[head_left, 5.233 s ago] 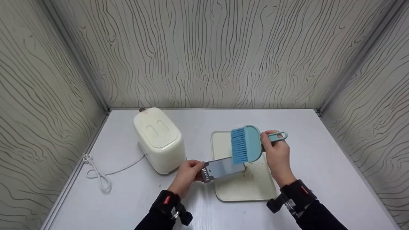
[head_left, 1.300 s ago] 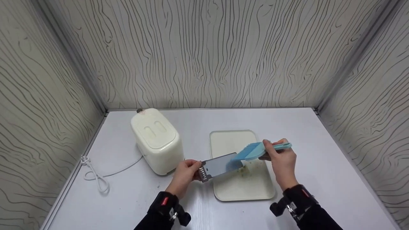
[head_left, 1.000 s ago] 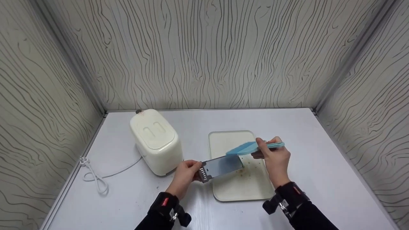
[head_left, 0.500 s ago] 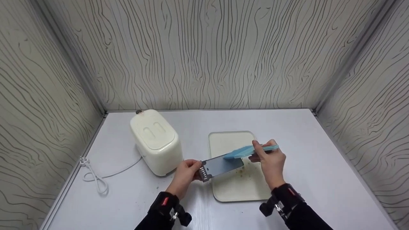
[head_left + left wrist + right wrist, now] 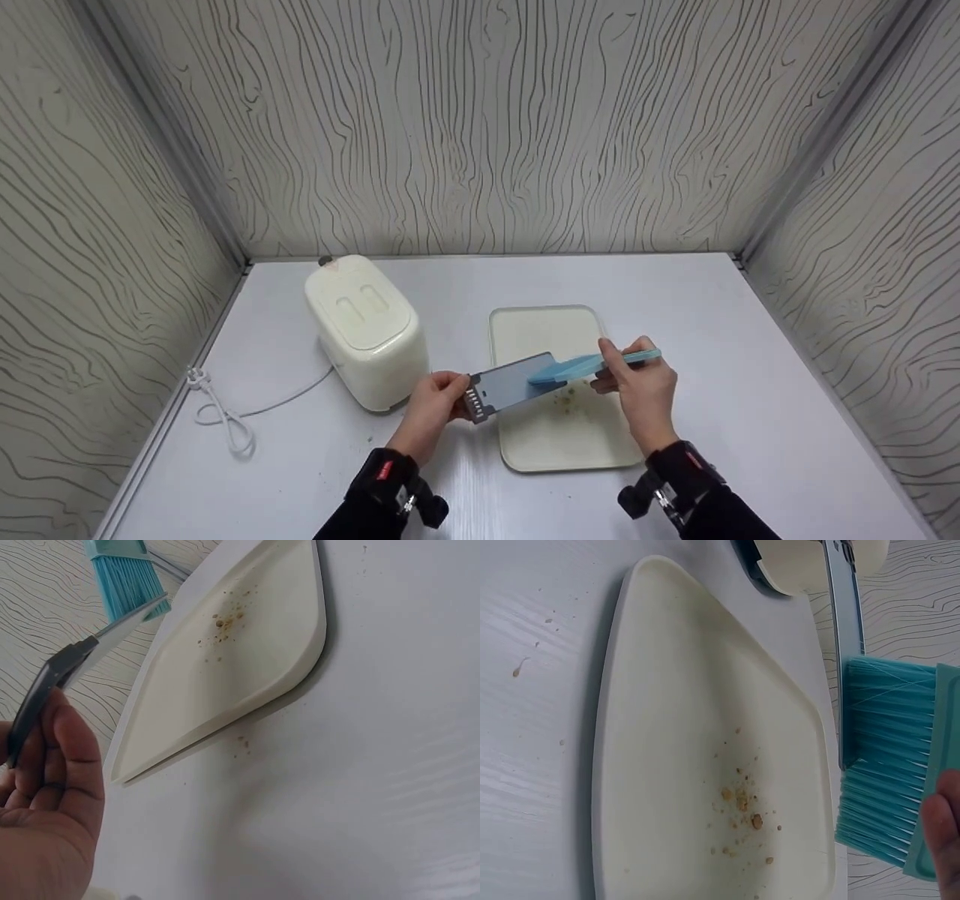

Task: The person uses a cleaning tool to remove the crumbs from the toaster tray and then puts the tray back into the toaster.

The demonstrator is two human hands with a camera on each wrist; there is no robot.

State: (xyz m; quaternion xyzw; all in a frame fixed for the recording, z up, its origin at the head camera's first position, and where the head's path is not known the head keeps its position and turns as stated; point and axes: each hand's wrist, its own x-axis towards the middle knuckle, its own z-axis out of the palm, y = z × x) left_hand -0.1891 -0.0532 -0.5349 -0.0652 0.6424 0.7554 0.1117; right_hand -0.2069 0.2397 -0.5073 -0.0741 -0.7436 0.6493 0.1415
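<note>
Plate [image 5: 510,385]: slotted end pinched in closed grip of left hand [image 5: 425,411]; far end over tray [image 5: 534,330].
Brush [image 5: 581,367]: held in closed grip of right hand [image 5: 646,390], bristles against plate.
Tray: flat on tabletop [image 5: 735,375], crumbs [image 5: 742,802] inside.
Toaster [image 5: 367,330]: left of tray; looped cord [image 5: 216,397] beside.

Cream appliance [image 5: 375,349], looped cord [image 5: 223,412] and plug [image 5: 197,379] on a white table [image 5: 757,397], patterned walls [image 5: 480,135] on three sides.
</note>
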